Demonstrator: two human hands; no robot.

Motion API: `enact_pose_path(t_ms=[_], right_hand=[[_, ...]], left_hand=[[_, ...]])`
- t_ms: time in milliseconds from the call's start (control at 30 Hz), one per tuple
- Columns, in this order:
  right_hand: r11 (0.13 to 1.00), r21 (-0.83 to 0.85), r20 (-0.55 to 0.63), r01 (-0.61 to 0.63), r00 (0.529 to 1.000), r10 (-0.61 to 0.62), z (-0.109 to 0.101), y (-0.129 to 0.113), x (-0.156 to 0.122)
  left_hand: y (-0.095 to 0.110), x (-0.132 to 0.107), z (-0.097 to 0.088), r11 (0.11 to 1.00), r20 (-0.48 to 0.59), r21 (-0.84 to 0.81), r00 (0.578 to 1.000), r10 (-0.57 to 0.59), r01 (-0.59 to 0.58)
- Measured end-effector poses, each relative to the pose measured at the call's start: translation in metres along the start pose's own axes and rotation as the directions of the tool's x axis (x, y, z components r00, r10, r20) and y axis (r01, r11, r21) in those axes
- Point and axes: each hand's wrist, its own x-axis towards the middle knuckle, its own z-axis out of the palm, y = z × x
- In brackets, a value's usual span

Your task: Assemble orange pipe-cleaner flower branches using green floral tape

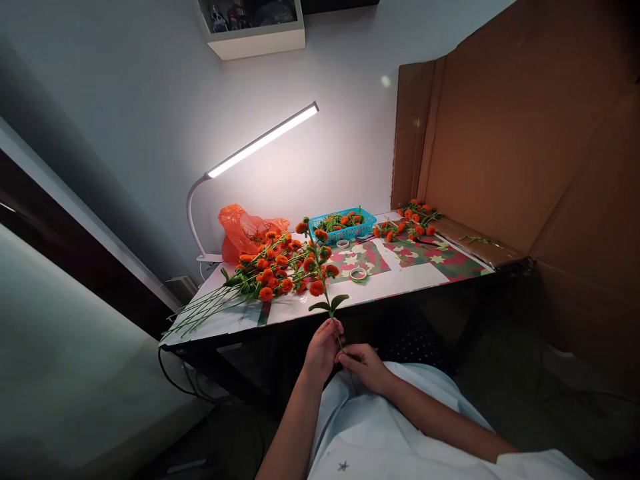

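Note:
Below the table's front edge, over my lap, both hands meet on one artificial flower stem [324, 280]. The stem stands upright, with several orange pom-pom blooms and two green leaves. My left hand [321, 348] is closed round the stem just under the leaves. My right hand [364, 365] pinches the stem's lower end, fingers pressed together. A large bundle of finished orange flower stems [260, 273] lies on the table to the left, its green stalks pointing toward the left corner.
A blue basket [344, 227] of flower parts, an orange plastic bag [245, 230], tape rolls [358, 273] and loose orange sprigs [410, 223] lie on the table [400, 280]. A lit desk lamp [260, 141] arches over it. Cardboard [525, 147] walls the right side.

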Motion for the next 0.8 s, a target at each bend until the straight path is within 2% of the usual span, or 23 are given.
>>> enact_pose_path(t_ms=[133, 267, 533, 800], right_hand=[[1.000, 0.013, 0.019, 0.014, 1.000, -0.014, 0.000, 0.003, 0.000], [1.000, -0.005, 0.012, 0.008, 1.000, -0.007, 0.000, 0.005, 0.001], [0.999, -0.051, -0.009, 0.006, 1.000, -0.006, 0.000, 0.004, 0.002], [0.999, -0.052, 0.009, 0.007, 1.000, -0.007, 0.001, 0.002, 0.001]], left_hand=[[-0.001, -0.002, -0.002, 0.995, 0.045, -0.071, 0.997, -0.061, 0.064], [0.002, -0.002, -0.004, 0.993, 0.028, -0.084, 0.996, -0.079, 0.081], [0.009, 0.002, -0.003, 0.997, -0.080, -0.069, 0.997, 0.019, -0.025], [0.007, 0.002, 0.003, 0.997, -0.093, -0.051, 0.994, 0.054, -0.059]])
